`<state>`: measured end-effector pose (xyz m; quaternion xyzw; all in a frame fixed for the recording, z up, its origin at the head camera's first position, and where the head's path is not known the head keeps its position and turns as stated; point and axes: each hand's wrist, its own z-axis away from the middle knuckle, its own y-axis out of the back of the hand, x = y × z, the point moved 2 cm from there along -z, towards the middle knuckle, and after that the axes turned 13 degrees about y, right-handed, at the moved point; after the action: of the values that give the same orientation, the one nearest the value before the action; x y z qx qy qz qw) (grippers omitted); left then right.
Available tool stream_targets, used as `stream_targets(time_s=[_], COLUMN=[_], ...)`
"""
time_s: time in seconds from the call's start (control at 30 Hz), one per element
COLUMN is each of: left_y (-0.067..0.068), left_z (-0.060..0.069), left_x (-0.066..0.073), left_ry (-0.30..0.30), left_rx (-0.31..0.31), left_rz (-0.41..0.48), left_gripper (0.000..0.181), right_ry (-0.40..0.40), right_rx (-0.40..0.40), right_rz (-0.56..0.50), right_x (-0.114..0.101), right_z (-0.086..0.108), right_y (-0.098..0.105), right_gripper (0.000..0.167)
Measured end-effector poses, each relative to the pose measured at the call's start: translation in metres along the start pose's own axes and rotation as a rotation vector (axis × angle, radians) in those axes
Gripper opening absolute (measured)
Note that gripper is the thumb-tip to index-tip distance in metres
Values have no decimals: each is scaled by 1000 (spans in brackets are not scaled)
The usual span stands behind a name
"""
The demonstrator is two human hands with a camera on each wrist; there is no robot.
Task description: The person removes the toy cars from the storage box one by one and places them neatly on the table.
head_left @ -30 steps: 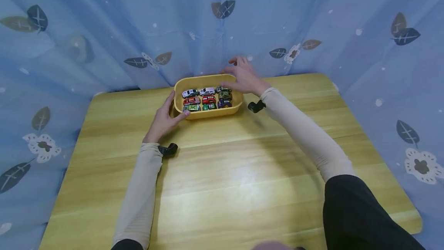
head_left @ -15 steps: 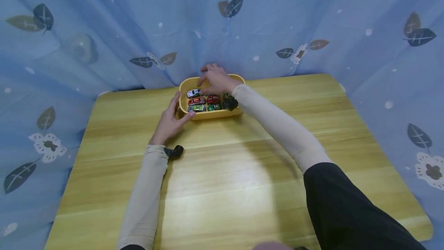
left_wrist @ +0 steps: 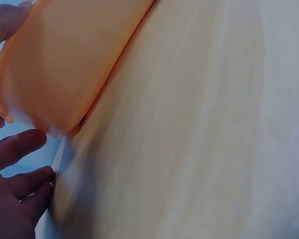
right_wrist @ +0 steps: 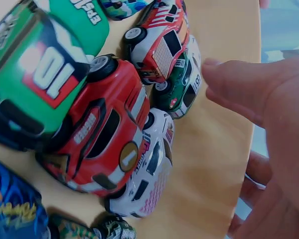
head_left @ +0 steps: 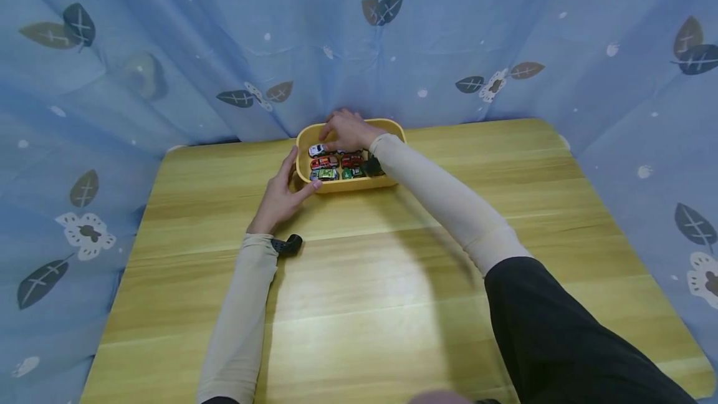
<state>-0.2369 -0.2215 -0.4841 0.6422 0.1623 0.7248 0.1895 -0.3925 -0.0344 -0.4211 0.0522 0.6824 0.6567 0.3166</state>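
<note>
A yellow plastic box (head_left: 359, 185) with several toy cars stands at the table's back edge. My left hand (head_left: 279, 198) holds its left end, thumb at the front rim, fingers round the end wall. My right hand (head_left: 349, 133) hangs over the back wall. In the right wrist view its thumb points inside, close to a green-and-white car (right_wrist: 182, 92); other fingers show beyond the wall, and contact is unclear. Beside that car are a red-and-white car (right_wrist: 159, 37), a white one (right_wrist: 152, 167), a red one (right_wrist: 107, 132) and a green one (right_wrist: 40, 79). My right arm hides the box's right part.
The box stands on a wood-grain table (head_left: 359, 304), close against a blue leaf-print curtain (head_left: 314, 30). The curtain also hangs along the table's left and right sides. Both wrists carry a small black camera (head_left: 287, 245).
My right hand has moved left from the box's right end to above the back row of cars, then lowered slightly. My left hand stays at the left end. The whole head view has shifted.
</note>
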Motion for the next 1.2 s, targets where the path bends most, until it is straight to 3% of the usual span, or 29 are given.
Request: stream_targets(time_s=[0.6, 1.2], left_y=[1, 1], left_z=[-3, -1], left_x=[-4, -5], left_ry=[-5, -27], left_rx=[9, 27], left_rz=[-48, -63], left_gripper=[103, 101], right_ry=[-56, -72], right_rx=[-89, -68], right_rz=[1, 60], right_x=[3, 0], right_z=[-10, -11], right_y=[-3, -9], right_gripper=[36, 30])
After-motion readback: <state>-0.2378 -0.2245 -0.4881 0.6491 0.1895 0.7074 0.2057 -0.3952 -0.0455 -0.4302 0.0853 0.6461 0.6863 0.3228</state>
